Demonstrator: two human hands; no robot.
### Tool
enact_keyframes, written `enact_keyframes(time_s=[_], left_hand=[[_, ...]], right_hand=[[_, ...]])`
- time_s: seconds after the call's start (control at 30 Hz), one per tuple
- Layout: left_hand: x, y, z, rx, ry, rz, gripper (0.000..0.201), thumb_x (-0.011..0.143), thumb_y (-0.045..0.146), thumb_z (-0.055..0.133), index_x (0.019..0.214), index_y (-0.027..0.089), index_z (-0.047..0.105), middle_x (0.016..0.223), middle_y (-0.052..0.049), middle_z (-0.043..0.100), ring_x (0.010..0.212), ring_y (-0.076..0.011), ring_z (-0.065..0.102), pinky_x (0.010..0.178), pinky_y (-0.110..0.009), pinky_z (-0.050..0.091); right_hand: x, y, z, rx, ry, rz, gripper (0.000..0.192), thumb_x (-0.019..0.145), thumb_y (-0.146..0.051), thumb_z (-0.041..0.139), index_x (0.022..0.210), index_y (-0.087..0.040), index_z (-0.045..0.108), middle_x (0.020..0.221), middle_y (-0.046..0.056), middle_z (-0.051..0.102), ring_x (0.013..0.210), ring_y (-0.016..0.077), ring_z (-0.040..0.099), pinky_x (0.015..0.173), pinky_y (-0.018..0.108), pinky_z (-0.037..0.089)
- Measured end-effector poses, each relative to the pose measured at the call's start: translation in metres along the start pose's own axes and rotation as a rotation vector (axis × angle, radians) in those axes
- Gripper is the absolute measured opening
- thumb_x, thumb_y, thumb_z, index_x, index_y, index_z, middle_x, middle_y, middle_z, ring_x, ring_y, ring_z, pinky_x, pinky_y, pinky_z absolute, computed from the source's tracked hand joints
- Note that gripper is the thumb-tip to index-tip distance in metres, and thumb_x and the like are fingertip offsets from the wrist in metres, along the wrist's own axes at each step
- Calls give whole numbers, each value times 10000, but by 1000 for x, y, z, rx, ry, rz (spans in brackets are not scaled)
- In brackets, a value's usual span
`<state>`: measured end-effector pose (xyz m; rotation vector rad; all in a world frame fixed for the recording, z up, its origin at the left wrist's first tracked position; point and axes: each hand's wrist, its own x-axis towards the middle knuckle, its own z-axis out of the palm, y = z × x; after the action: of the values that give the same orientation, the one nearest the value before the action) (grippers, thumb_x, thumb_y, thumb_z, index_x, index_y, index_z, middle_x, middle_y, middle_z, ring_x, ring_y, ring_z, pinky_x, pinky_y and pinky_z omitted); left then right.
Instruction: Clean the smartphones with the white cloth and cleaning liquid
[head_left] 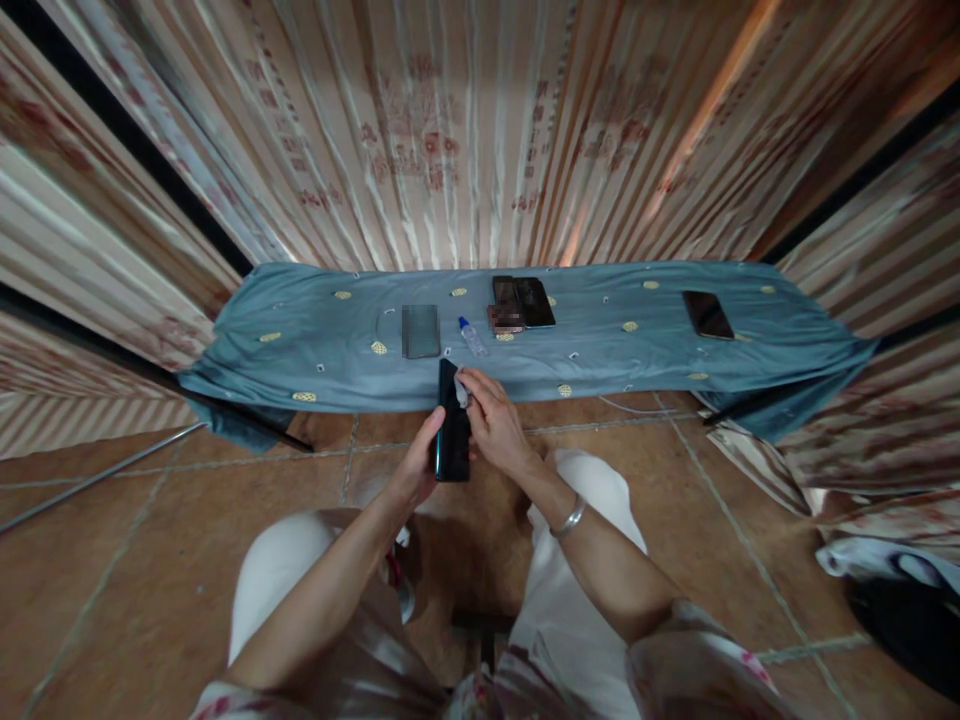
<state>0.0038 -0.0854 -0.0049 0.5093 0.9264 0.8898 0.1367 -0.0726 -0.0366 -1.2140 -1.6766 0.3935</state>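
Note:
My left hand (422, 455) grips a dark smartphone (452, 450) by its left edge, thumb along the side, in front of the table's near edge. The phone is held lengthwise, its dark face turned up toward me. A small whitish cloth or wipe (461, 392) is pinched in the fingers of my right hand (491, 420) and rests against the upper right part of the phone. On the table just beyond lies a small clear bottle with a blue cap (472, 337). The undersides of both hands are hidden.
A blue patterned cloth (337, 335) covers the narrow table. On it lie a greyish rectangular item (421, 331), a dark tablet-like item (535, 302), a blurred-out brownish item (505, 319) and another phone (708, 315). Curtains (450, 130) and dark poles (135, 140) enclose the space.

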Motion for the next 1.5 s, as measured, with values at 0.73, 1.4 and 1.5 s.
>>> enact_keyframes(time_s=[0.73,1.4,1.5], left_hand=[[1,0,-2,54,-80,-3,375,872,467,560,918,117,684,751,-86,722,641,-181,687,594,-277,564],[9,-8,-12,140,-93,-3,426,802,542,628,893,128,663,694,-65,699,594,-170,661,541,-261,527],[9,-7,-12,139,-83,-7,416,803,538,626,877,130,652,695,-56,697,568,-156,645,530,-260,529]], right_hand=[[3,5,-7,88,51,88,383,900,-164,423,1200,-232,650,1329,83,612,1260,195,545,1100,404,416],[1,3,-8,104,48,36,355,923,-175,421,1179,-209,664,1301,101,624,1250,202,556,1100,392,414],[0,3,-8,102,50,21,356,923,-171,424,1188,-206,659,1298,107,623,1251,206,555,1097,399,416]])
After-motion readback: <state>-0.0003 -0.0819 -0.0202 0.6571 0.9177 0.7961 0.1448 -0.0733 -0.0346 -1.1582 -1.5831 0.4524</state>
